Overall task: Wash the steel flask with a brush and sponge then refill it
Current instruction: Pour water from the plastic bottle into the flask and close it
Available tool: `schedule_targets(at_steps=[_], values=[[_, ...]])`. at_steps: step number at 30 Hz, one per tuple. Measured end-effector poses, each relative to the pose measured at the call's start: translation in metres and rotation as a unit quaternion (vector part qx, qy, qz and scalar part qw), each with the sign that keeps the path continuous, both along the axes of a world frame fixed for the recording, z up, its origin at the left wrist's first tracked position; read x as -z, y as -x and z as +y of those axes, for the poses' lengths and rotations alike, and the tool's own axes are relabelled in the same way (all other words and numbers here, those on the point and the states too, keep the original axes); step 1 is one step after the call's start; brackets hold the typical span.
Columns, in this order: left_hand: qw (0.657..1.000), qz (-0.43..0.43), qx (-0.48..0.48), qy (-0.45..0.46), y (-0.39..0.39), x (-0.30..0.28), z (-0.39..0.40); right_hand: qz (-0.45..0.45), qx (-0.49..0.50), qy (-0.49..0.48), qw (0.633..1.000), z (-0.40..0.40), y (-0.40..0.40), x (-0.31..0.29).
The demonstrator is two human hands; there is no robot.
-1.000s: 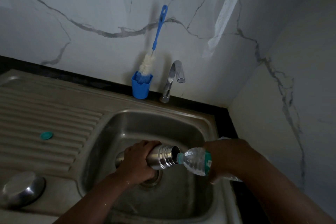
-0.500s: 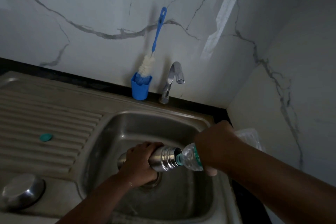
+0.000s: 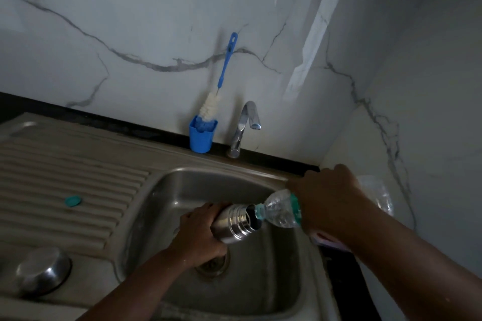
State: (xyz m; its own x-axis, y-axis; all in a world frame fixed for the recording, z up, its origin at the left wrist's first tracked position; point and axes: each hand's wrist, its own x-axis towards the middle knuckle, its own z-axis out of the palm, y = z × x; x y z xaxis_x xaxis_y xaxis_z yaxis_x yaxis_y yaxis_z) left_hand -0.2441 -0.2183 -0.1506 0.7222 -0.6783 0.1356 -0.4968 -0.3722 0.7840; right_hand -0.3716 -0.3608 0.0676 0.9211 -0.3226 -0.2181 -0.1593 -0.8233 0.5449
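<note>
1. The left hand (image 3: 199, 234) has its grip wrapped round the steel flask (image 3: 233, 224), tilted over the sink (image 3: 167, 190).
2. The right hand (image 3: 326, 198) clasps a clear plastic bottle (image 3: 280, 212), whose mouth meets the flask's opening.
3. The brush (image 3: 221, 81) stands in a blue cup (image 3: 200, 141) beside the tap (image 3: 243, 128).

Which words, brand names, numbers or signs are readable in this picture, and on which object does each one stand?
No text can be read.
Plastic bottle: its green label band is mostly hidden by the right hand and blurred; no letters readable.
Steel flask, blue brush holder, small teal cap: no marking visible.
</note>
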Motion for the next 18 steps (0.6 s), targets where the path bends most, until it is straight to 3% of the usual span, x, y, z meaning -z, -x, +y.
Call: schedule_targets(at_steps=[2, 4, 7, 9, 14, 18], values=[[0.996, 0.066, -0.036, 0.053, 0.003, -0.006, 0.004, -0.034, 0.021, -0.061, 0.997, -0.017, 0.005, 0.002], [0.986, 0.125, -0.058, 0.098, 0.008, -0.017, 0.008, -0.074, 0.051, -0.192, 0.977, -0.035, 0.008, 0.013], [0.973, 0.163, -0.079, 0.143, 0.017, -0.033, 0.013, -0.164, 0.062, -0.478, 0.861, -0.048, 0.011, 0.036], [0.968, 0.156, -0.099, 0.167, 0.023, -0.045, 0.020, -0.212, 0.057, -0.591, 0.776, -0.041, 0.012, 0.053], [0.953, 0.115, -0.160, 0.231, 0.044, -0.077, 0.052, -0.251, 0.024, -0.742, 0.621, -0.006, -0.001, 0.068], [0.934, 0.087, -0.227, 0.263, 0.052, -0.101, 0.098, -0.201, 0.006, -0.813, 0.546, 0.032, -0.023, 0.065]])
